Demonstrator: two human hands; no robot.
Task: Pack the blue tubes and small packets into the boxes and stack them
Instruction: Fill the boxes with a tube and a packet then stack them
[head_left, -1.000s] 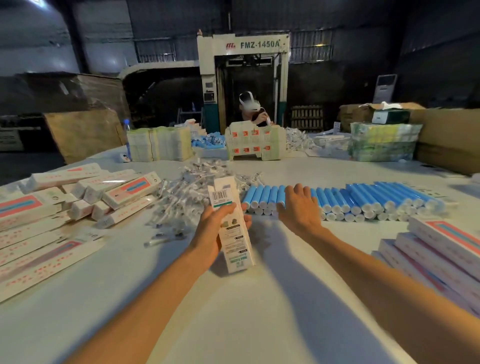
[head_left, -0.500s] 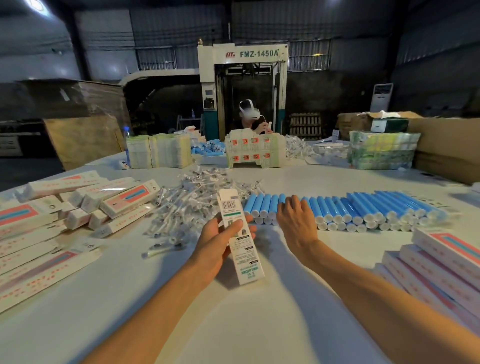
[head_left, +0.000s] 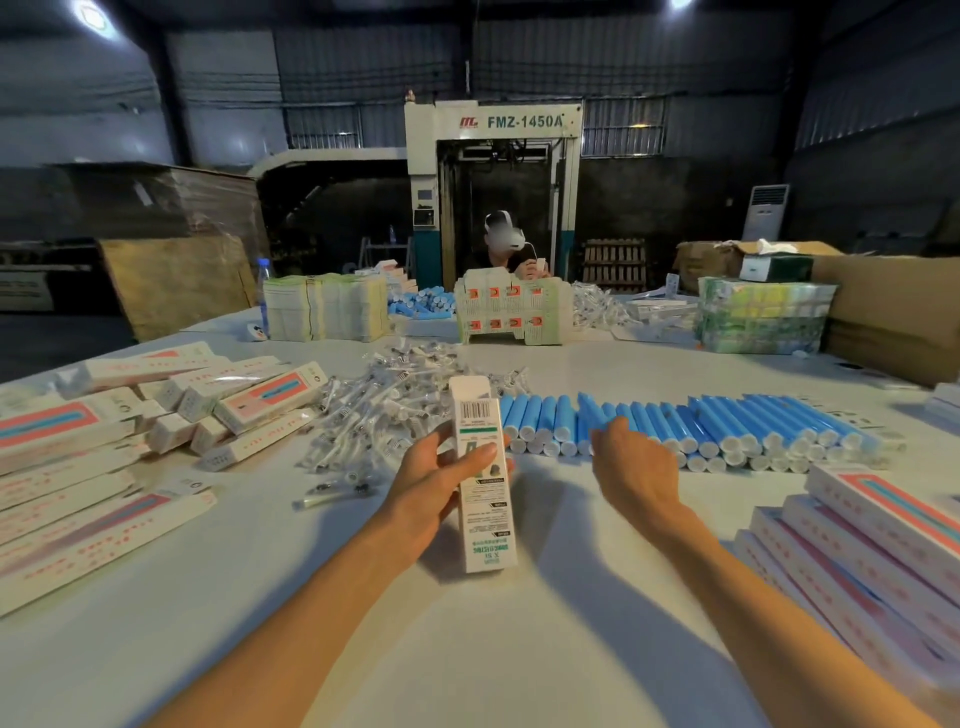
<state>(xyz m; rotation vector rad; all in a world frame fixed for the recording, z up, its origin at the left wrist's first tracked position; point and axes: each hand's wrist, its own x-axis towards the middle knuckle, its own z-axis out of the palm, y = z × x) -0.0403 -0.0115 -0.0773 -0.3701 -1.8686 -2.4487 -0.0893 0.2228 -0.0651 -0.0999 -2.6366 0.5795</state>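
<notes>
Both forearms stretched fwd. L hand (head_left: 441, 483) grips a box (head_left: 485, 525), thumb across it; R hand (head_left: 631, 467) palm down, fingers bent, tips hidden.

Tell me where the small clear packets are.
Head view, centre-left: the heap of small clear plastic packets lies between the loose white cartons and the row of blue tubes.

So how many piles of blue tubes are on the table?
2: a long row by the right hand, a smaller heap at the far side; others may be hidden.

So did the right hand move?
Yes. The right hand pulled back toward the person: before, its fingers lay across the blue tubes; now they only reach the near ends.
</notes>
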